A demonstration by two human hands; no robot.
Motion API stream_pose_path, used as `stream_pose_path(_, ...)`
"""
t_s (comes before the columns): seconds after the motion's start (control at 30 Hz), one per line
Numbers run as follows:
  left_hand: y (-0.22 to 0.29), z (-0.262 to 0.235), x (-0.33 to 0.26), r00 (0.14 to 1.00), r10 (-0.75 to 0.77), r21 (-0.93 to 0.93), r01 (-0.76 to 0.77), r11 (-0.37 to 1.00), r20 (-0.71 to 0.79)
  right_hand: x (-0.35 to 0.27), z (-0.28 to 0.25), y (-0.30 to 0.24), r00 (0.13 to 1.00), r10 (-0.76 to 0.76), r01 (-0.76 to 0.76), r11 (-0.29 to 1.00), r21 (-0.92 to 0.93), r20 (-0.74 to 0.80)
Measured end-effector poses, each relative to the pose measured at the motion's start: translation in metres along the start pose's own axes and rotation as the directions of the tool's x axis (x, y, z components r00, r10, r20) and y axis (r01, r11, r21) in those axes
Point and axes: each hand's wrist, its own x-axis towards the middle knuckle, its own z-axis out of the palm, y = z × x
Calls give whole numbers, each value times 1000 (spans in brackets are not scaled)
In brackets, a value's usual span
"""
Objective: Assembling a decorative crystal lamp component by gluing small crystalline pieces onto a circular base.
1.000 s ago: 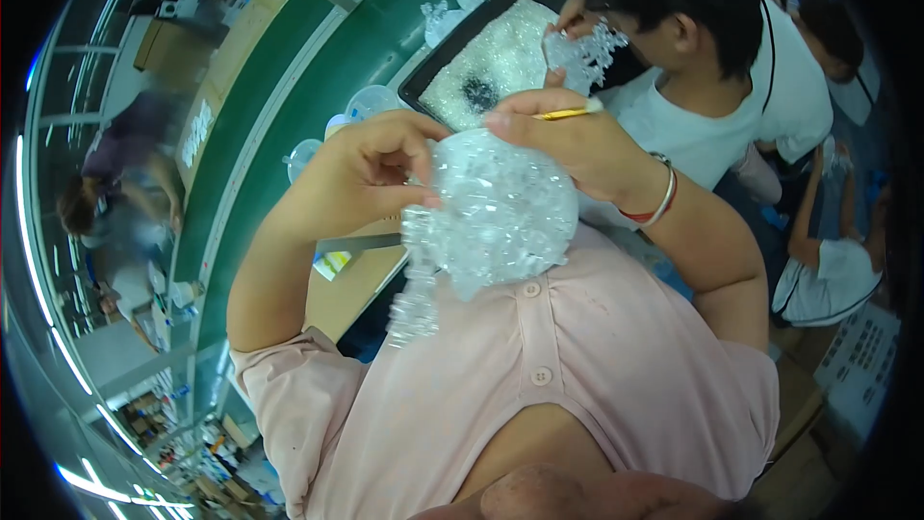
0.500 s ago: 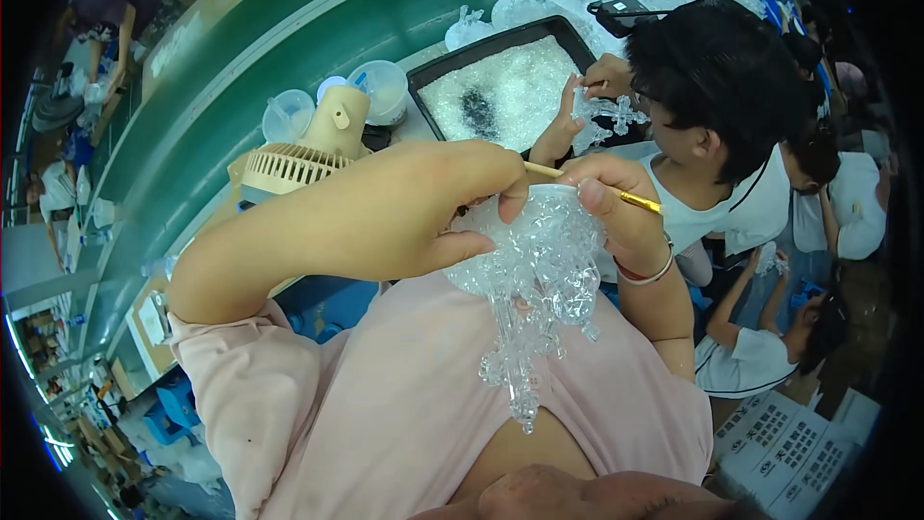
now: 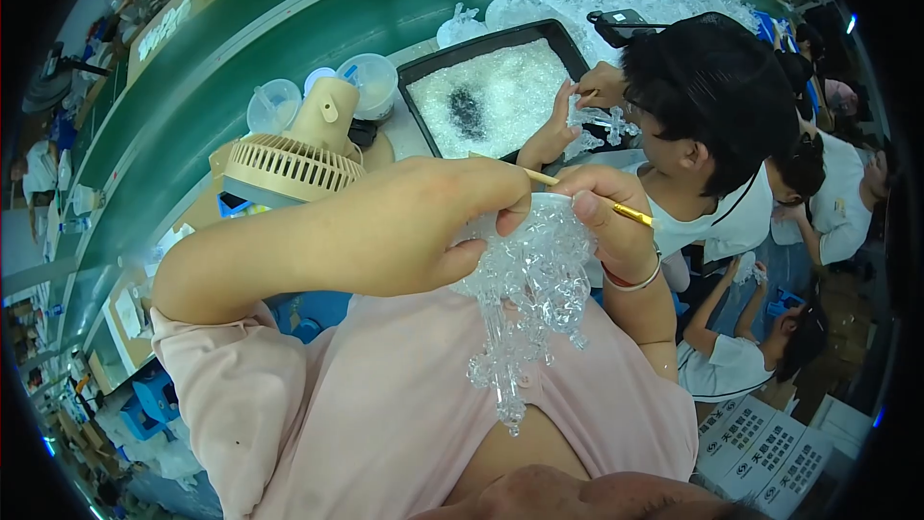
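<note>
Holding clear sparkly ornament [image 3: 529, 299] up close in left hand [image 3: 414, 231], fingers wrapped round its top. Right hand [image 3: 602, 221] pinches thin yellow brush [image 3: 587, 197]. Since moment ago, ornament hangs lower and longer; more turned my way for brushing. Beyond hands: black tray [image 3: 423, 77] full of white glitter, dark patch inside. Left of tray, two clear cups [image 3: 371, 82], contents unclear.
</note>
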Motion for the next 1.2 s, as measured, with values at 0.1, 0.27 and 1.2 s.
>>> stream_pose_path(0.1, -1, -1, -2, 1000, -6, -22, 6, 1000, 24, 0, -1, 1, 1000, -4, 3, 999, -33, -18)
stream_pose_path(0.27, -3, -3, 5, 1000, 28, -57, -28, 998, 3, 0, -1, 1, 1000, -10, 11, 998, -60, 8)
stream_pose_path(1.2, 8, 2, 19, 996, -81, 161, 73, 984, 45, 4, -4, 9, 997, 31, -16, 980, -198, 73)
